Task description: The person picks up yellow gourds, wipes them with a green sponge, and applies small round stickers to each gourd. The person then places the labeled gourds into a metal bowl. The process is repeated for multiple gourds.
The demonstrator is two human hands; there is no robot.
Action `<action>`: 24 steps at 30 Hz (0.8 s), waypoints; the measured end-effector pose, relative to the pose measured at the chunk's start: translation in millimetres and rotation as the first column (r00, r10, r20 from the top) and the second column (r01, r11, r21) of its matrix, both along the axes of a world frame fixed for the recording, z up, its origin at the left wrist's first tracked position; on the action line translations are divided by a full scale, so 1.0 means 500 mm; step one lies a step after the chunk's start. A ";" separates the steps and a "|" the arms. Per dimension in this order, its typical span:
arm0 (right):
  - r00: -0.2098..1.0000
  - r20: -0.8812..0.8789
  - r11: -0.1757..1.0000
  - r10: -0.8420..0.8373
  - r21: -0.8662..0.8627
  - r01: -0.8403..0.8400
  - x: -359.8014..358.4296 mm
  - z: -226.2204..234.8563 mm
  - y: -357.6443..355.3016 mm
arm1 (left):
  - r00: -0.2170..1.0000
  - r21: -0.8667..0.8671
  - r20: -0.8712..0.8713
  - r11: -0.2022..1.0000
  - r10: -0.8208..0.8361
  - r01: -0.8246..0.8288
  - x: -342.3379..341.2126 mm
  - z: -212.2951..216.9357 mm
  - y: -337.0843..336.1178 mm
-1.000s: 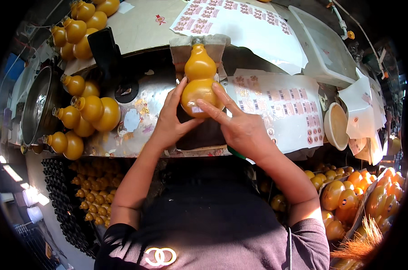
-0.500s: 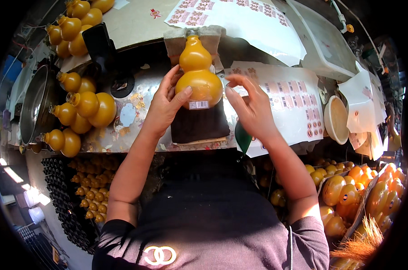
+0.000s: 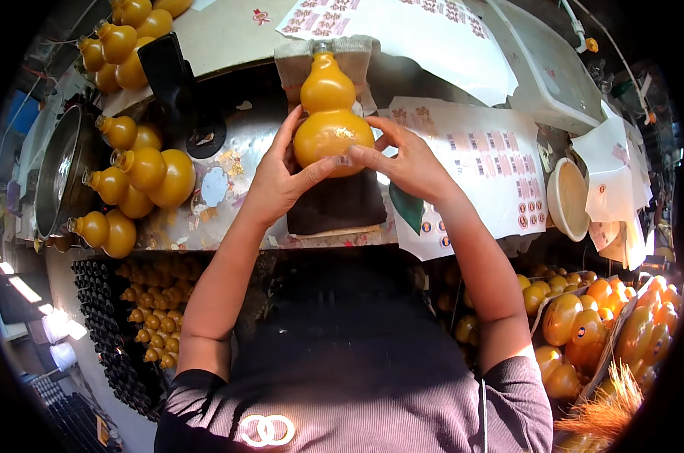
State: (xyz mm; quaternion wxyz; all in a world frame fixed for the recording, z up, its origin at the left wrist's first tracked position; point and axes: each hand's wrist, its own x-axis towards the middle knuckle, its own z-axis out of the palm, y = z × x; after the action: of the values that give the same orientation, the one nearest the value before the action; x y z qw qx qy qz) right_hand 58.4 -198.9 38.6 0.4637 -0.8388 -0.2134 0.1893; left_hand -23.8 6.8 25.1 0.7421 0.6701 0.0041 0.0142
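A yellow gourd-shaped bottle (image 3: 333, 136) lies between my hands with its clear glass neck pointing away from me. Its neck end rests by a folded greyish cloth (image 3: 293, 64), and a dark pad (image 3: 334, 208) is beneath its near end. My left hand (image 3: 278, 181) grips the left side of the lower bulb, thumb on the near face. On the right, my right hand (image 3: 413, 162) curls round the same bulb. Its thumb presses near a small label (image 3: 342, 160) with a barcode, partly covered by the thumbs.
Sheets of printed labels (image 3: 500, 162) spread to the right beside a round shallow bowl (image 3: 567, 200) and a clear plastic tub (image 3: 545, 75). A dark green leaf-shaped piece (image 3: 408, 208) is near my right wrist. Several yellow gourd bottles (image 3: 172, 179) and a black phone-like device (image 3: 164, 68) are left.
My right hand has come in from the right and closed on the bottle. The barcode label now appears higher on the lower bulb, partly under the thumbs.
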 end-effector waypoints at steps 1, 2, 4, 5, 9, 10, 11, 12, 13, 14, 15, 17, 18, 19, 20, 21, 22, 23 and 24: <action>1.000 -0.003 1.000 0.001 0.020 -0.001 -0.001 -0.004 -0.002 | 1.000 0.032 0.011 0.999 -0.006 0.006 -0.002 -0.002 0.002; 1.000 -0.006 0.999 0.002 0.040 -0.002 -0.003 -0.009 -0.003 | 1.000 0.037 0.012 0.999 -0.012 0.011 -0.003 -0.004 0.003; 1.000 -0.024 0.996 0.002 0.087 0.000 -0.004 -0.017 -0.005 | 1.000 0.046 0.015 0.999 -0.023 0.022 -0.004 -0.004 0.004; 0.999 -0.039 0.994 0.000 0.113 0.005 -0.002 -0.020 -0.005 | 0.999 0.023 0.022 0.999 -0.028 0.028 -0.005 0.000 0.003; 0.999 -0.028 0.997 -0.016 0.080 0.018 0.001 -0.015 0.005 | 0.999 0.015 -0.027 1.000 0.018 -0.017 -0.002 0.008 0.000; 0.999 -0.038 0.998 -0.026 0.064 0.029 0.003 -0.012 0.008 | 1.000 0.009 -0.023 1.000 0.014 -0.014 -0.001 0.007 -0.001; 0.999 -0.033 0.996 -0.031 0.082 0.034 0.004 -0.014 0.010 | 1.000 0.003 -0.018 1.000 0.011 -0.011 -0.001 0.007 -0.001; 0.999 -0.038 0.994 -0.039 0.096 0.042 0.005 -0.019 0.010 | 1.000 -0.002 -0.013 1.000 0.007 -0.008 -0.001 0.007 -0.001; 0.998 -0.043 0.993 -0.047 0.110 0.051 0.007 -0.024 0.010 | 1.000 -0.004 -0.014 1.000 0.007 -0.007 0.000 0.007 -0.001; 0.997 -0.047 0.990 -0.055 0.124 0.060 0.008 -0.027 0.009 | 1.000 -0.006 -0.015 1.000 0.005 -0.005 0.000 0.006 -0.001; 0.999 -0.022 0.994 -0.032 0.106 0.034 0.006 -0.028 0.006 | 1.000 -0.008 -0.016 1.000 0.003 -0.003 0.000 0.006 -0.001; 0.999 0.034 0.998 0.007 0.063 -0.009 0.008 -0.026 -0.006 | 1.000 0.027 -0.021 1.000 -0.002 0.003 0.002 -0.001 0.000; 1.000 -0.007 0.993 0.028 0.113 -0.027 0.005 -0.030 -0.003 | 1.000 0.045 -0.023 0.999 -0.006 0.007 0.000 -0.004 0.003; 0.999 -0.039 0.988 0.038 0.149 -0.031 0.006 -0.034 -0.006 | 1.000 0.023 -0.006 1.000 0.003 -0.003 0.002 -0.007 0.001; 0.996 -0.069 0.981 0.054 0.191 -0.040 0.010 -0.032 -0.009 | 1.000 0.004 0.011 1.000 0.018 -0.018 -0.002 -0.009 0.005; 0.983 -0.184 0.986 0.023 0.167 0.008 0.019 -0.010 -0.021 | 0.999 -0.015 0.026 0.999 0.029 -0.028 -0.003 -0.012 0.005; 0.987 -0.154 0.978 -0.047 0.195 0.077 0.039 -0.029 -0.036 | 1.000 -0.017 0.014 1.000 0.021 -0.021 -0.001 -0.011 0.006; 0.989 0.112 0.993 -0.091 0.083 0.082 0.068 -0.057 -0.062 | 1.000 -0.016 -0.007 1.000 0.016 -0.017 -0.001 -0.007 0.006; 0.925 0.367 0.993 -0.094 -0.026 0.112 0.092 -0.085 -0.086 | 0.999 -0.012 -0.033 1.000 0.016 -0.016 -0.002 -0.004 0.004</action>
State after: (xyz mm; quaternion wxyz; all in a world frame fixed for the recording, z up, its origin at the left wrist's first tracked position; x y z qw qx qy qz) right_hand 104.5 -241.9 -3.8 0.4055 -0.8800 -0.2471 0.0102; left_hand -25.0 8.9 23.0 0.7460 0.6655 0.0218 0.0091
